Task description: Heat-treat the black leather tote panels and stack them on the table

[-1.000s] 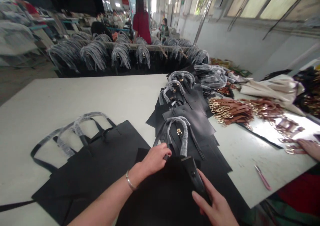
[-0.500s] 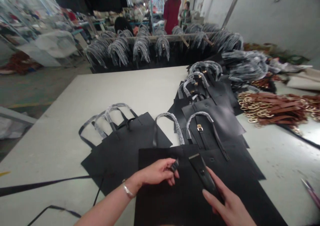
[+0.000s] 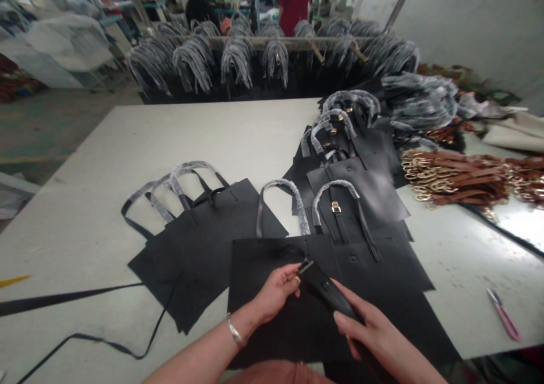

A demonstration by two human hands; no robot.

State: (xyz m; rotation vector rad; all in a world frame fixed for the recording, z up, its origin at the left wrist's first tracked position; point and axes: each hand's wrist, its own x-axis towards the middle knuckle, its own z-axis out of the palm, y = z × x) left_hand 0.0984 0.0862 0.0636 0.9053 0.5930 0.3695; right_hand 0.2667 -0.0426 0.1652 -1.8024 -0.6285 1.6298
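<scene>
My right hand (image 3: 361, 321) is wrapped round a black electric clipper (image 3: 327, 290), its head pointing up and left. The clipper's head is right at the fingertips of my left hand (image 3: 276, 293), which wears a silver bracelet. Those fingers are pinched on a dark strap (image 3: 295, 251) that curves just above them; its end is mostly hidden, and something gold glints there. Beneath both hands lies a flat black bag (image 3: 272, 327), with a plastic-wrapped handle (image 3: 280, 183) rising behind its top edge.
More black bags lie at the left (image 3: 208, 231) and in a pile (image 3: 357, 186) at the right. Brown straps with gold clasps (image 3: 463, 177) and pink-handled snips (image 3: 504, 316) are on the right. Loose black strips (image 3: 76, 296) trail at the left. Wrapped handles (image 3: 238, 61) line a rail behind the table.
The clipper has moved left, so its head now meets my left fingertips, where there was a gap before. The view has tilted lower.
</scene>
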